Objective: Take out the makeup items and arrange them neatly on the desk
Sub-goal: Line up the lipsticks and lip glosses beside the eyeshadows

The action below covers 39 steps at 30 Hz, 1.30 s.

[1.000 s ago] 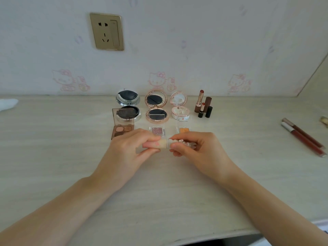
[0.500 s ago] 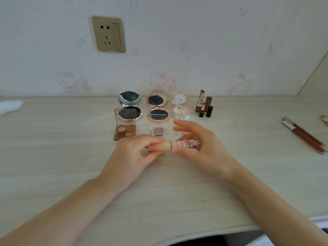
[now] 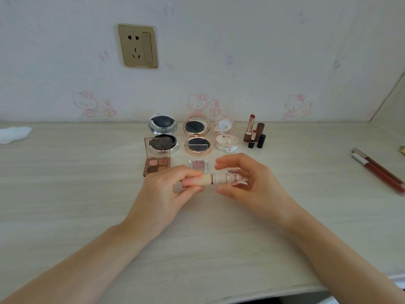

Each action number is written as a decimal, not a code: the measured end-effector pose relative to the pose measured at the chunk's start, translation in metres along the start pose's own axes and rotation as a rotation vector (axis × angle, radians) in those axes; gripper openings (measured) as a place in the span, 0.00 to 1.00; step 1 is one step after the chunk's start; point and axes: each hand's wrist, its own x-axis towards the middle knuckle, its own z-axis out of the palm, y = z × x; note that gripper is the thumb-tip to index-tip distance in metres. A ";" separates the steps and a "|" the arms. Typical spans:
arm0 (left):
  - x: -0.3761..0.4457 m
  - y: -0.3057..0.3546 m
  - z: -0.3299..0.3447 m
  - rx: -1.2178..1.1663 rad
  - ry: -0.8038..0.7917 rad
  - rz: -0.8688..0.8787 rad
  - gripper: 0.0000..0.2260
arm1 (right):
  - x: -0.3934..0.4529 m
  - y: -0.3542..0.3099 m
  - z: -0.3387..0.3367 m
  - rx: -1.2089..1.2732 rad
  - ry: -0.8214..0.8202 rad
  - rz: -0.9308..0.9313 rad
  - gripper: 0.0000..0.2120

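A small pink-and-beige lipstick tube lies sideways between my two hands above the desk. My left hand pinches its plain pink end. My right hand holds the ornate cap end with thumb below, the index finger lifted and spread. Behind stand three open compacts: silver, rose-gold and white floral. In front of them lie a brown eyeshadow quad and a small glitter pan. Open lipsticks stand upright at the right of the row.
Two long lip gloss tubes lie near the desk's right edge, with a gold item cut off beyond them. A white tissue sits at the far left. A wall socket is on the wall behind.
My right hand's fingers have loosened and spread around the cap end; earlier they were closed tight over it. The tube stays in the same spot between both hands.
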 end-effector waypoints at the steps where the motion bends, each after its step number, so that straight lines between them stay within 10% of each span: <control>1: 0.000 -0.001 0.000 -0.005 0.006 0.000 0.11 | 0.000 -0.001 0.000 0.006 0.011 0.018 0.13; 9: 0.000 -0.004 0.001 -0.011 0.012 0.004 0.12 | 0.001 -0.001 -0.001 -0.030 0.026 0.019 0.03; 21: -0.001 -0.002 0.001 -0.016 0.010 -0.012 0.11 | -0.001 -0.010 0.000 0.138 -0.004 0.200 0.23; 27: 0.000 -0.003 0.001 -0.003 0.015 -0.020 0.12 | 0.000 -0.010 -0.001 0.073 0.038 0.094 0.02; 39: 0.000 -0.002 0.001 -0.001 0.003 0.001 0.11 | -0.001 -0.012 0.001 0.150 0.003 0.212 0.16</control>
